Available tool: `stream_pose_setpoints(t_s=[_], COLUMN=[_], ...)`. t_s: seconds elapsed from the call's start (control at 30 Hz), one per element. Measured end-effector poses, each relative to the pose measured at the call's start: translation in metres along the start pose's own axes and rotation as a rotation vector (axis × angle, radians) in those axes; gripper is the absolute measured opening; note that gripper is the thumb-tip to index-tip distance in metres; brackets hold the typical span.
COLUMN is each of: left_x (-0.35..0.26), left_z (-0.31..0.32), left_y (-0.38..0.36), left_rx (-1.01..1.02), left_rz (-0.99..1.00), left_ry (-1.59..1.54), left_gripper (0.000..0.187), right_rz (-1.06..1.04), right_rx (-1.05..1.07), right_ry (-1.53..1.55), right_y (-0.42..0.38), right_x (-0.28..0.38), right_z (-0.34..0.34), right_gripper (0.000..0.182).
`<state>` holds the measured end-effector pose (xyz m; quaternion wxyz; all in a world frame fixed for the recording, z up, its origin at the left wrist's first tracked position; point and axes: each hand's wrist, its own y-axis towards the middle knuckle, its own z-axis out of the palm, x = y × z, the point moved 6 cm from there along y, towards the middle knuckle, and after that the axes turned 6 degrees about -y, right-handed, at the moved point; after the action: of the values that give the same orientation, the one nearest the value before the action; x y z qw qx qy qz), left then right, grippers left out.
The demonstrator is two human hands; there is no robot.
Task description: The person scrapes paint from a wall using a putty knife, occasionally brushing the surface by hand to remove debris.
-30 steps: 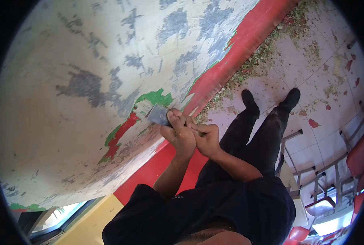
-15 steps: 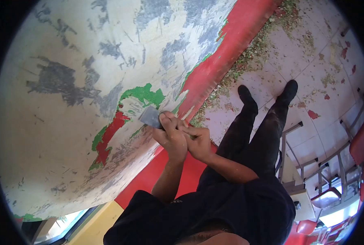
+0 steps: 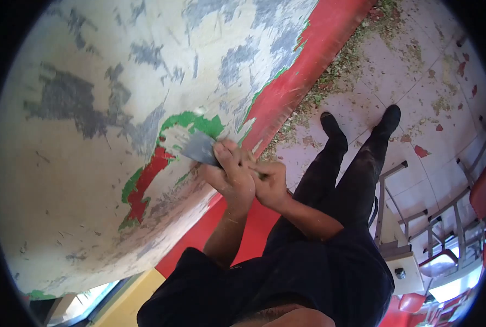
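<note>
While pale scraped wall (image 3: 52,174) fills your left, its lower edge borders a window opening (image 3: 90,302) and a yellow panel (image 3: 131,300). Grey bare patches dot it. Next right, a red patch (image 3: 145,188) with a green fringe, then a green patch (image 3: 204,122) arching above. The scraper blade (image 3: 198,147) sits just below that green, flat face over the wall, free edge toward the left; can't tell if it touches. Your left hand (image 3: 232,177) pinches the blade near its base, thumb and fingers closed on it. Your right hand (image 3: 272,182) sits against the left, fingers curled in but blurred; can't tell whether they clasp the handle, which is hidden. A red panel (image 3: 254,231) shows between your forearms. From your hands, a red strip (image 3: 308,71) runs diagonally up, ragged on its wall side, straight on its floor side. Paint flakes (image 3: 335,79) heap along the straight edge, thinning out over the tiled floor (image 3: 382,87). Room to step is there, around your dark shoes (image 3: 387,116), chips scattered about. Far right is tighter: metal frames (image 3: 382,204) and red seats (image 3: 481,188) crowd in. A boxy white unit (image 3: 412,278) with a dark knob stands close by your right side; contents hidden.
</note>
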<state>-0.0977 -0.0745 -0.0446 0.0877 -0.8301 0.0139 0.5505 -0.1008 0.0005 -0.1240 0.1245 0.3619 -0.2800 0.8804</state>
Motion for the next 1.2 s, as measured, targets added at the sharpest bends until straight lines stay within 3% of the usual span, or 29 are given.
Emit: stream_pose_setpoints(t_s=[0.1, 0.23, 0.37, 0.47, 0.6, 0.7, 0.77, 0.83, 0.93, 1.03, 1.13, 1.2], left_x=[0.041, -0.009, 0.037, 0.031, -0.011, 0.028, 0.032, 0.012, -0.004, 0.016, -0.006, -0.017], left_z=[-0.022, 0.02, -0.004, -0.002, 0.018, -0.017, -0.021, -0.014, -0.009, -0.015, -0.005, -0.003], left_y=[-0.007, 0.016, 0.001, 0.004, 0.018, 0.0, 0.004, 0.011, 0.007, -0.001, 0.01, 0.013], left_rx=[-0.014, 0.033, 0.047, 0.038, 0.045, 0.032, 0.065, 0.055, -0.021, 0.044, -0.004, 0.007], left_rz=[-0.122, 0.055, -0.077, -0.101, 0.076, -0.075, -0.027, 0.048, 0.079, -0.027, 0.018, 0.087], left_ry=[0.006, -0.028, 0.016, 0.032, 0.055, -0.04, -0.003, 0.008, 0.008, 0.083, 0.04, 0.05], left_gripper=[0.027, 0.024, 0.028, 0.029, 0.031, 0.031, 0.031, 0.03, 0.03, 0.032, 0.031, 0.03], right_rz=[-0.057, 0.001, 0.027, 0.01, -0.058, -0.094, -0.085, -0.028, -0.168, -0.026, -0.129, -0.089], right_rx=[-0.072, -0.043, -0.071, -0.09, -0.01, -0.053, -0.069, 0.019, 0.039, -0.079, -0.058, 0.01], right_ry=[0.09, 0.074, 0.101, 0.086, 0.074, 0.004, -0.02, 0.031, -0.049, 0.153, -0.007, -0.02], right_y=[-0.008, 0.018, -0.002, 0.003, 0.022, -0.007, -0.006, 0.004, 0.006, -0.01, 0.005, 0.011], right_x=[-0.025, -0.007, -0.027, -0.025, 0.004, -0.025, -0.032, -0.018, -0.004, -0.02, 0.005, 0.009], right_z=[0.001, -0.004, -0.004, -0.005, -0.001, 0.003, 0.006, 0.013, 0.01, 0.011, 0.012, 0.013], right_gripper=[0.019, 0.02, 0.02, 0.02, 0.021, 0.021, 0.02, 0.019, 0.02, 0.019, 0.019, 0.019])
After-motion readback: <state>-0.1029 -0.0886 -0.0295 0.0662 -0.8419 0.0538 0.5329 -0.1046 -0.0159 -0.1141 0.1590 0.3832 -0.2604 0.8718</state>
